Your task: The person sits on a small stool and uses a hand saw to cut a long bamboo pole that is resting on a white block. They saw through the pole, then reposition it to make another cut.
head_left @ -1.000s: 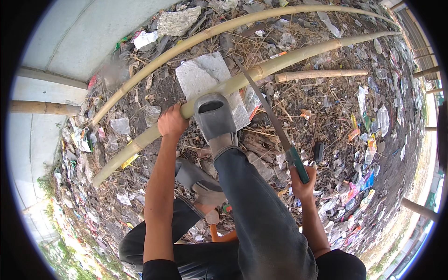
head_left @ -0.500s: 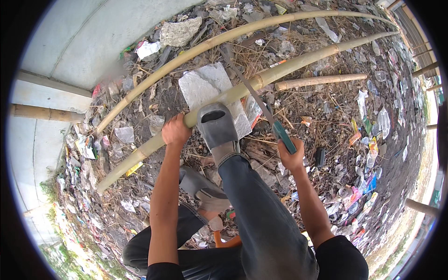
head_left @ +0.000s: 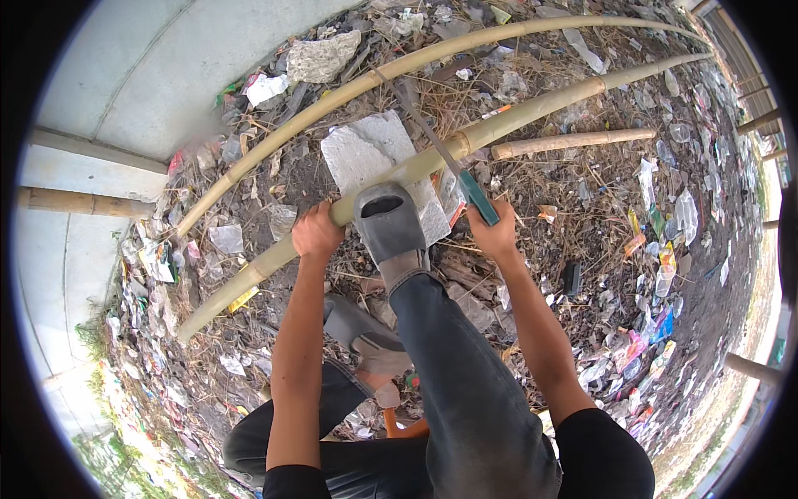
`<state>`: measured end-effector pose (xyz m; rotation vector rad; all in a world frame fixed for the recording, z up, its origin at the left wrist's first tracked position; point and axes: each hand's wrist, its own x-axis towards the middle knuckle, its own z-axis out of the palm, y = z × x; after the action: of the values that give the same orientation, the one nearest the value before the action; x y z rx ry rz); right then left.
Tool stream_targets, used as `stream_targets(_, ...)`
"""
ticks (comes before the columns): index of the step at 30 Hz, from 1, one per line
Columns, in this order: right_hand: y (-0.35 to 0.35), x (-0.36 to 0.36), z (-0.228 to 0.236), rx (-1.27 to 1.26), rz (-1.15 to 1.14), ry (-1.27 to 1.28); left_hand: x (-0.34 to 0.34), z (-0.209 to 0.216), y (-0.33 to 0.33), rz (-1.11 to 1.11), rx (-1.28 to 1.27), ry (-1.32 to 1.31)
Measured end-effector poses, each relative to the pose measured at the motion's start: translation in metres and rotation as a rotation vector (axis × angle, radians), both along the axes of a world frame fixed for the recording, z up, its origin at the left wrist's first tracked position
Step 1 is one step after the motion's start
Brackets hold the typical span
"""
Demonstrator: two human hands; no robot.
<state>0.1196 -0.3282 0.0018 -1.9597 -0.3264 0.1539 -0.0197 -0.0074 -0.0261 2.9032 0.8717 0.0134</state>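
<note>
A long green bamboo pole (head_left: 532, 111) slants across a pale stone block (head_left: 356, 153). My left hand (head_left: 317, 231) is wrapped round the pole, left of the block. With my right hand (head_left: 492, 229) I grip a handsaw (head_left: 476, 196) by its green handle. The saw's dark blade lies across the pole just right of the block, its tip reaching toward a second bamboo pole behind. My right foot, in a grey slip-on shoe (head_left: 389, 229), presses on the pole between my hands. Whether the blade has cut into the pole, I cannot tell.
The second, curved bamboo pole (head_left: 332, 98) lies farther back. A short bamboo piece (head_left: 573, 143) rests to the right. Plastic scraps and dry straw litter the dark soil. A rough rock (head_left: 323, 56) sits near the grey wall (head_left: 191, 58) at the left.
My right hand has pushed the saw forward and to the left, so more of the blade extends beyond the pole. My left hand and foot stay in place.
</note>
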Motion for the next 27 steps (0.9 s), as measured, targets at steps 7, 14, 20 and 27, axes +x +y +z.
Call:
stream_targets(7,-0.161,-0.124,0.034,-0.104,-0.012,0.138,-0.006,-0.003,0.005,-0.028,0.024,-0.05)
stream_targets(14,0.032,0.025,0.012,-0.079,0.023,-0.081,0.005,-0.007,-0.003,-0.047,0.029,-0.04)
stream_targets(20,-0.089,-0.058,0.034,-0.069,0.019,0.223,-0.01,-0.007,0.003,-0.028,0.038,-0.042)
stream_targets(27,-0.094,-0.061,0.041,-0.063,-0.03,0.191,-0.005,-0.015,0.006,-0.058,0.083,-0.09)
